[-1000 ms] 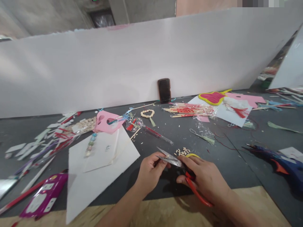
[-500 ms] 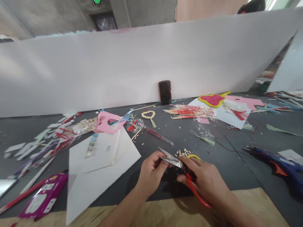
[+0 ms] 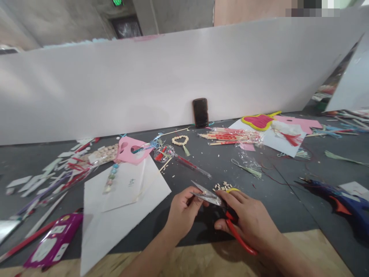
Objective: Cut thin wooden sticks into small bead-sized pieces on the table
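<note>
My right hand (image 3: 250, 221) grips red-handled scissors (image 3: 223, 213) whose blades stand slightly apart and point left. My left hand (image 3: 182, 213) is closed in a pinch right at the blade tips, holding something too small to make out. A small heap of pale wooden bits (image 3: 221, 187) lies on the dark table (image 3: 288, 200) just behind the scissors.
A white sheet (image 3: 115, 204) lies to the left, a purple packet (image 3: 53, 240) at the near left. A blue glue gun (image 3: 343, 202) rests at the right. Sticks in plastic (image 3: 230, 135), a bead bracelet (image 3: 180, 140), pink cutouts (image 3: 131, 149) and a phone (image 3: 200, 112) stand further back against the white board (image 3: 173, 77).
Both hands stay at the same spot with only slight shifts of the scissors. The view tilted a little.
</note>
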Motion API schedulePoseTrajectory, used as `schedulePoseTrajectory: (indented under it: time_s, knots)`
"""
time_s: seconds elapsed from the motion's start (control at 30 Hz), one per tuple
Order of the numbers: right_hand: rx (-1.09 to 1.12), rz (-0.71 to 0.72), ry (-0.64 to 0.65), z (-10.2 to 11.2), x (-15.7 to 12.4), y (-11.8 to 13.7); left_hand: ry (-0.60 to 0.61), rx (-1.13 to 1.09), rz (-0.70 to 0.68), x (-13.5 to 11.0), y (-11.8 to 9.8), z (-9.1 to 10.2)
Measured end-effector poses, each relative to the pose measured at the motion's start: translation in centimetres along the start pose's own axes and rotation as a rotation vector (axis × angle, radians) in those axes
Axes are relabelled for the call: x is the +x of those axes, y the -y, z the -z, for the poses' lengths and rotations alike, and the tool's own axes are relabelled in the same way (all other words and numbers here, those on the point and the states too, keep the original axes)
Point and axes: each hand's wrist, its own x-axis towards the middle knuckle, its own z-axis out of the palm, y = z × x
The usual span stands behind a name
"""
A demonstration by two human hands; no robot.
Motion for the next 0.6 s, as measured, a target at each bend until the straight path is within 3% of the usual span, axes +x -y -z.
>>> schedulePoseTrajectory:
  time_s: [0.6]
  knots:
    - [0.003, 0.002, -0.032, -0.99, -0.31, -0.35, -0.006, -0.066, 0.005, -0.05, -0.1, -0.25]
